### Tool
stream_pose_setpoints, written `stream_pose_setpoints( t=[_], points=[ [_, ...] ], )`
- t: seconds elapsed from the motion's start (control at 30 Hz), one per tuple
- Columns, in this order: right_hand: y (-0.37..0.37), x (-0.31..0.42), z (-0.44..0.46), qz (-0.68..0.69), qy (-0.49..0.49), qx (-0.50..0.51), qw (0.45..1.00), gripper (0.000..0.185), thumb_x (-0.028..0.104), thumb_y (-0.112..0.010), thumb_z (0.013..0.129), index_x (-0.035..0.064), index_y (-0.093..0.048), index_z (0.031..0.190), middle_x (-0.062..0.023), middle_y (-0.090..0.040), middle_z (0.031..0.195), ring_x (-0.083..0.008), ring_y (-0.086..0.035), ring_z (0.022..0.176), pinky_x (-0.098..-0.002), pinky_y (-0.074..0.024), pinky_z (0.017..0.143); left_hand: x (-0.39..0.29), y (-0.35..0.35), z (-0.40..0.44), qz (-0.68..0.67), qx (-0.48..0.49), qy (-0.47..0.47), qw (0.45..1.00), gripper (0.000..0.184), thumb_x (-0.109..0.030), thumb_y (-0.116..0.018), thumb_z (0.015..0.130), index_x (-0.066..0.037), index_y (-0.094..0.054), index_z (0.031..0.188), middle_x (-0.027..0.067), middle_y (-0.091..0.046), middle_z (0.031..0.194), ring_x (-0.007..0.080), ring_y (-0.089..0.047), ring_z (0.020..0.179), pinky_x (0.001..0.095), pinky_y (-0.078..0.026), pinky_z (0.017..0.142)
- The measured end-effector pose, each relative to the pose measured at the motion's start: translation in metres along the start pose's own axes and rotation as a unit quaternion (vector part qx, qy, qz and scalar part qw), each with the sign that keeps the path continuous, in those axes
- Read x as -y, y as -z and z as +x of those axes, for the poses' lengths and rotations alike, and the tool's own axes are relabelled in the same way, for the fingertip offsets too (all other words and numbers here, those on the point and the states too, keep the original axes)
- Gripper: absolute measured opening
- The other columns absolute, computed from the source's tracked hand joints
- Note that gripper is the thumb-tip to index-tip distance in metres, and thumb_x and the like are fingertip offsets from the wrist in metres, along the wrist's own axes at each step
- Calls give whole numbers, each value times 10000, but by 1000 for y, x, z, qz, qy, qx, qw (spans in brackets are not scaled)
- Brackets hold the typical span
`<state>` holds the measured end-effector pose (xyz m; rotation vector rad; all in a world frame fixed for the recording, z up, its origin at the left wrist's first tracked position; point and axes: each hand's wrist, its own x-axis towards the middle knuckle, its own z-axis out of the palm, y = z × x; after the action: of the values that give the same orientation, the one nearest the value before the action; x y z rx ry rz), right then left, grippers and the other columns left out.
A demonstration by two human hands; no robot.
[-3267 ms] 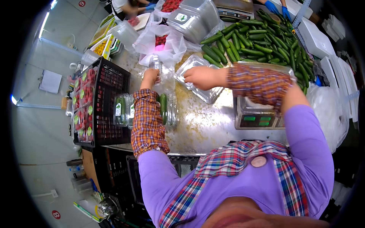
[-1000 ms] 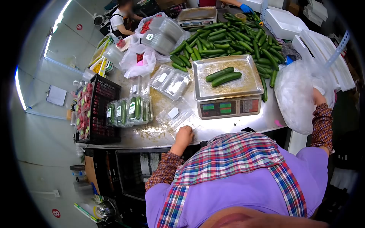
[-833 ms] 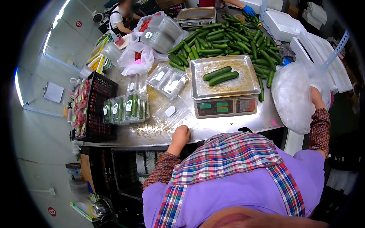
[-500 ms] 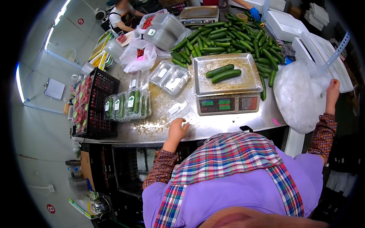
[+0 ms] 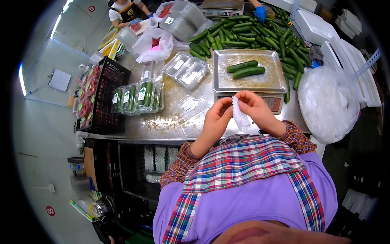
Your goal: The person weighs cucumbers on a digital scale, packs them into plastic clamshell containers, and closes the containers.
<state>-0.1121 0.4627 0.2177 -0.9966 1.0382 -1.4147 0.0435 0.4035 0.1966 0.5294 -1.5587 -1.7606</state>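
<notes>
My left hand (image 5: 216,118) and my right hand (image 5: 258,110) meet in front of the scale (image 5: 277,105), their fingertips pinching the top of a white foam net (image 5: 240,118). The net hangs down between them, bunched and narrow. Two cucumbers (image 5: 248,72) lie side by side on the scale's metal tray (image 5: 221,86), just beyond my fingers. My hands cover most of the scale's display. Left of my left hand an open clear plastic container (image 5: 190,109) lies flat on the table.
Cucumbers (image 5: 260,34) are heaped behind the scale, where a co-worker's blue-gloved hand (image 5: 260,14) reaches in. Filled cucumber packs (image 5: 138,97) stand beside a black crate (image 5: 109,91). Empty clamshells (image 5: 186,70) lie mid-table. A big clear bag (image 5: 328,105) of white material sits right.
My right hand has come from the plastic bag at the right to the middle, bringing the white foam net. My left hand has left the flat container and joined it there.
</notes>
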Motion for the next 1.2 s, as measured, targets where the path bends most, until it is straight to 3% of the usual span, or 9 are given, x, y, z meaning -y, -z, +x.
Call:
stream_pose_setpoints(
  t=[0.2,0.33,0.47,0.67,0.8,0.9,0.93,1.03,1.2],
  points=[
    [-1,-21,9,-151,23,-23,988,96,87,-556,871,27,-541,945,-7,-562,854,-82,-538,792,-237,-454,714,15,10,-15,-32,-49,12,998,353,-123,-590,873,8,-473,1178,69,-563,1046,122,-543,927,245,-455,807],
    [-9,-28,11,-136,41,7,990,87,83,-555,871,24,-534,932,-3,-547,832,-76,-527,778,-223,-442,698,11,4,-22,-3,-83,-3,997,350,-123,-619,854,10,-477,1144,60,-566,983,114,-540,874,238,-455,777],
    [-6,-41,10,5,20,-42,999,103,92,-537,887,21,-505,955,10,-517,806,-50,-467,724,-201,-403,660,11,16,-32,65,-52,91,992,289,-112,-587,876,1,-470,1115,59,-562,1008,123,-549,896,264,-443,822],
    [3,-23,10,352,-66,61,932,179,48,-503,857,39,-475,1034,-35,-575,854,-124,-577,829,-246,-460,743,-3,9,-25,-307,-53,101,945,245,-248,-506,925,-25,-476,1023,79,-594,948,155,-574,865,296,-461,790],
    [7,-19,7,315,-93,210,921,284,76,-540,833,31,-469,1104,-56,-589,957,-122,-580,866,-253,-458,772,-6,24,-23,-348,-19,79,934,245,-272,-481,933,-36,-473,999,91,-595,918,158,-577,864,297,-467,792],
    [0,-11,3,294,-184,217,913,253,113,-537,858,30,-484,1090,-30,-589,922,-122,-583,817,-243,-459,721,-12,36,-20,-303,48,127,943,212,-244,-478,936,-36,-488,976,75,-600,890,133,-575,860,265,-465,773],
    [-4,-13,2,243,-203,190,929,233,210,-542,889,31,-530,1038,10,-581,841,-88,-558,733,-214,-439,660,-21,29,-20,-199,34,150,968,192,-232,-503,929,-42,-502,953,17,-579,841,74,-541,787,211,-440,702],
    [2,-16,8,-59,-177,316,930,252,277,-571,887,39,-583,968,29,-574,788,-51,-530,711,-197,-421,644,-13,30,-19,-8,94,125,988,163,-214,-519,925,-52,-530,924,-31,-549,818,31,-486,714,175,-392,627],
    [5,-12,7,-19,-89,288,953,242,227,-588,885,-3,-637,938,4,-617,824,-55,-534,751,-218,-439,700,-20,38,-23,-9,124,202,971,188,-206,-552,906,-32,-569,974,-35,-561,847,38,-490,729,191,-405,646]
  ],
)
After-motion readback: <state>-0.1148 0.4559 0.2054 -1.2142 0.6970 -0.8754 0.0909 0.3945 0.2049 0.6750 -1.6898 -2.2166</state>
